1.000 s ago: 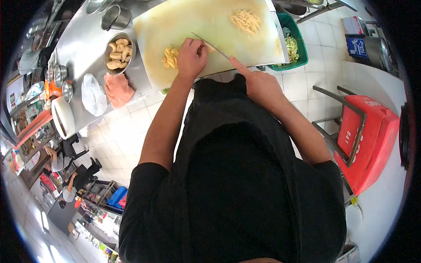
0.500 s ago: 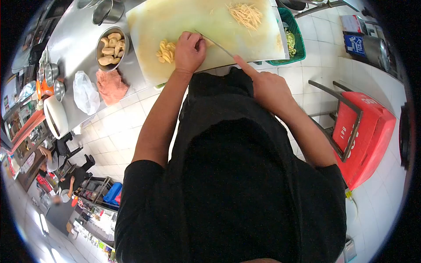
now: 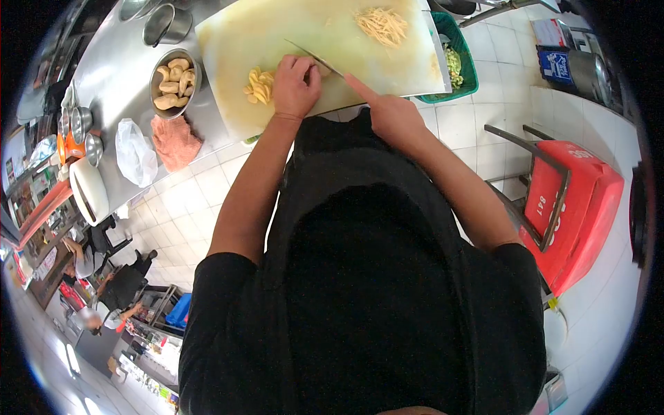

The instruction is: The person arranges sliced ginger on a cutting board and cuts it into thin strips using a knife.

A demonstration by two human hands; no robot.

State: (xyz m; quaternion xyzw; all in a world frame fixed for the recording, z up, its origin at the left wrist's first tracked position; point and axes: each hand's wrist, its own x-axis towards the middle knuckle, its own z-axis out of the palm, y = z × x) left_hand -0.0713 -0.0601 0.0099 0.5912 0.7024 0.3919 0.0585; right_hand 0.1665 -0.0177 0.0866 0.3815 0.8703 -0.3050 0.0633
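On a yellowish cutting board (image 3: 242,41), my left hand (image 3: 297,86) is closed with curled fingers over a pale yellow piece that shows only in part beside the knife. My right hand (image 3: 394,117) grips a knife (image 3: 315,57), index finger stretched along its back, the blade pointing up and left past my left fingertips. Just left of my left hand lies a pile of yellow slices (image 3: 259,86). Thin pale strips (image 3: 382,26) form a heap at the upper right of the board.
Left of the board are a steel bowl (image 3: 153,88) of peeled pieces, a reddish cloth (image 3: 176,142) and a plastic bag (image 3: 134,153). A green basket (image 3: 468,72) and a red chair (image 3: 588,214) stand right. Two people are at the far left.
My right hand and the knife have moved left and slightly up. The board and bowl first shifted left in view. One person at the far left has changed posture.
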